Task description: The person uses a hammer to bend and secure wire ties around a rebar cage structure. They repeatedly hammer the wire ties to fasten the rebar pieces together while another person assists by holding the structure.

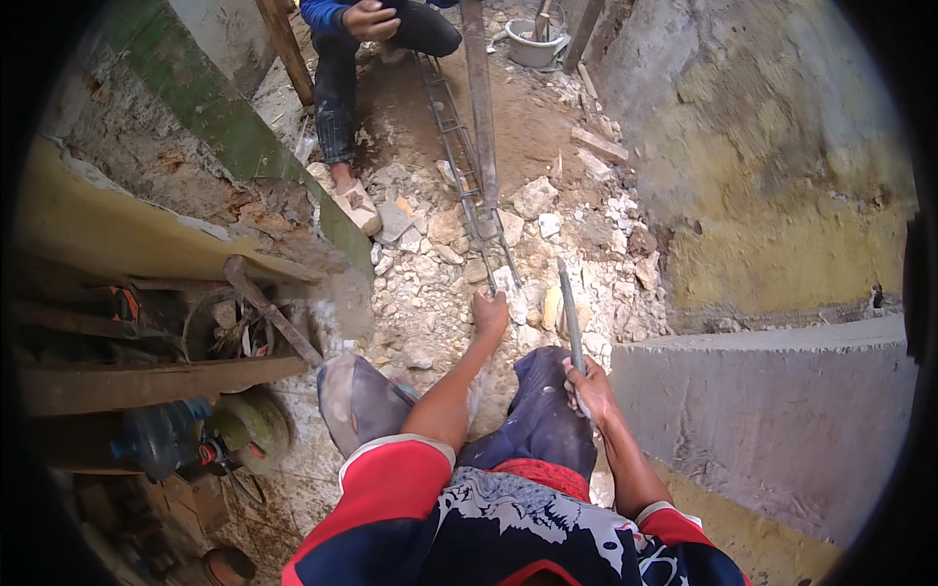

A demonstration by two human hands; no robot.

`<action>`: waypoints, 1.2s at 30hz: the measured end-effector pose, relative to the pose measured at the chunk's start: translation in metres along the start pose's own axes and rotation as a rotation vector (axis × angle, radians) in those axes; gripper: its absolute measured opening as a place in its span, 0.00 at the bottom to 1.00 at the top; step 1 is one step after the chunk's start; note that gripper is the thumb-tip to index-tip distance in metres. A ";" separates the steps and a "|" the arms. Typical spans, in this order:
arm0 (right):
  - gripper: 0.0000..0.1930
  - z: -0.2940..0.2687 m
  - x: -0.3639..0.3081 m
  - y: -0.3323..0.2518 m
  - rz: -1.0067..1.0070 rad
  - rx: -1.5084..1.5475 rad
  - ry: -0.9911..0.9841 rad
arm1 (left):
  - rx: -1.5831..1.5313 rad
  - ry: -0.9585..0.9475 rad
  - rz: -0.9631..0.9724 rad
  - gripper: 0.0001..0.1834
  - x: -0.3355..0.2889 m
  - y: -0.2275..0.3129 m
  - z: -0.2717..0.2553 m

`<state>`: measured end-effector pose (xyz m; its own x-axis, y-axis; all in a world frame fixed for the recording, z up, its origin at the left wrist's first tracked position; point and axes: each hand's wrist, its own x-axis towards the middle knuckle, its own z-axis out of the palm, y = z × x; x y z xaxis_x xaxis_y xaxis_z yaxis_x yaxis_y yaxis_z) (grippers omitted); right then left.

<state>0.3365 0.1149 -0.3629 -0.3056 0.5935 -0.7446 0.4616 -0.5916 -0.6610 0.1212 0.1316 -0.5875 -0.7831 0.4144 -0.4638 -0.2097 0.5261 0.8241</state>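
My left hand [490, 313] is closed round the near end of a long steel rebar cage [456, 132], made of thin rods joined by cross ties. The cage stretches away over the rubble towards a crouching person. In my right hand [590, 389], above my right knee, is a grey metal bar [571, 317], its far end pointing up and slightly left. The bar is apart from the cage. Fingers are wrapped round its lower part.
Broken stones [430, 278] cover the ground ahead. A person's hand [371, 20] shows at the far end. A narrow upright post [479, 98] stands beside the cage. A white bucket [515, 39] sits far back. Walls flank both sides; a concrete ledge [762, 410] lies right, wooden beams [166, 383] left.
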 end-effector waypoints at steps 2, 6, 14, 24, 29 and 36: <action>0.08 -0.016 -0.004 0.015 0.052 0.020 0.036 | -0.153 -0.112 0.053 0.27 -0.022 0.008 0.019; 0.08 -0.020 0.000 0.030 0.076 0.040 -0.009 | -0.288 -0.166 0.126 0.22 -0.014 -0.015 0.028; 0.09 -0.021 0.015 0.061 0.011 0.067 -0.135 | -0.029 -0.200 0.142 0.19 0.053 -0.072 0.038; 0.07 -0.028 0.019 0.065 0.039 0.134 -0.106 | 0.141 0.026 0.629 0.18 0.008 -0.003 0.016; 0.07 -0.035 0.031 0.063 -0.023 0.176 -0.107 | 0.278 -0.240 0.565 0.15 0.000 0.047 -0.011; 0.08 -0.034 0.029 0.057 -0.065 0.175 -0.103 | 0.652 -0.231 0.715 0.10 -0.006 0.043 -0.012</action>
<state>0.3823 0.1171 -0.4192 -0.4174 0.5798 -0.6997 0.2889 -0.6454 -0.7071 0.1102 0.1427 -0.5449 -0.4521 0.8912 -0.0369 0.6841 0.3730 0.6268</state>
